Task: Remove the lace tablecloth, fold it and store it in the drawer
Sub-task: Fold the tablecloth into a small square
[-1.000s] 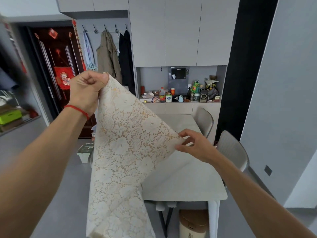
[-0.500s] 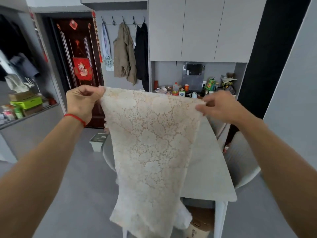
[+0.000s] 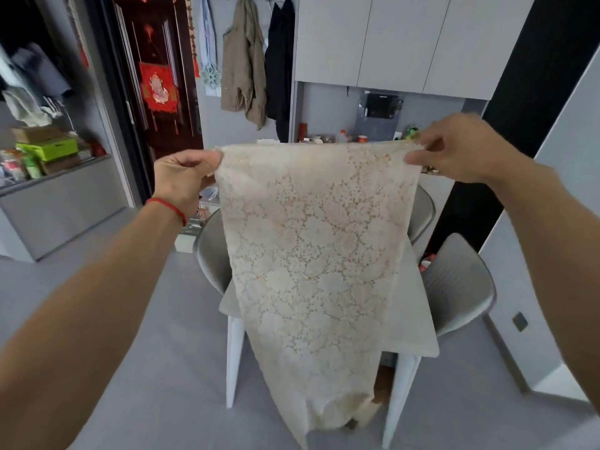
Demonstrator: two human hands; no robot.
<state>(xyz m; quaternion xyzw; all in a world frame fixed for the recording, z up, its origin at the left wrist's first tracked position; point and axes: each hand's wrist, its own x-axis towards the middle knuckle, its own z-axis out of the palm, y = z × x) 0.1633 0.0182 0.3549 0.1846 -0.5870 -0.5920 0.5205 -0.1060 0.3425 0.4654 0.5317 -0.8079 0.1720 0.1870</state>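
The cream lace tablecloth point(image 3: 318, 254) hangs in front of me as a long folded strip, stretched flat along its top edge. My left hand point(image 3: 181, 177), with a red string at the wrist, pinches the top left corner. My right hand point(image 3: 454, 147) pinches the top right corner at about the same height. The cloth's lower end dangles below the near edge of the white dining table point(image 3: 418, 319), which it mostly hides. No drawer can be made out.
Grey chairs stand at the table, one at the left point(image 3: 211, 254) and two at the right point(image 3: 461, 284). A cluttered counter niche point(image 3: 341, 136) lies behind under tall cabinets. Coats point(image 3: 246, 63) hang by a dark door. A low grey cabinet point(image 3: 58, 196) stands left.
My right hand has lifted its corner up level with the left hand and both hands have moved apart, so the cloth now hangs flat. The view has shifted back and left.
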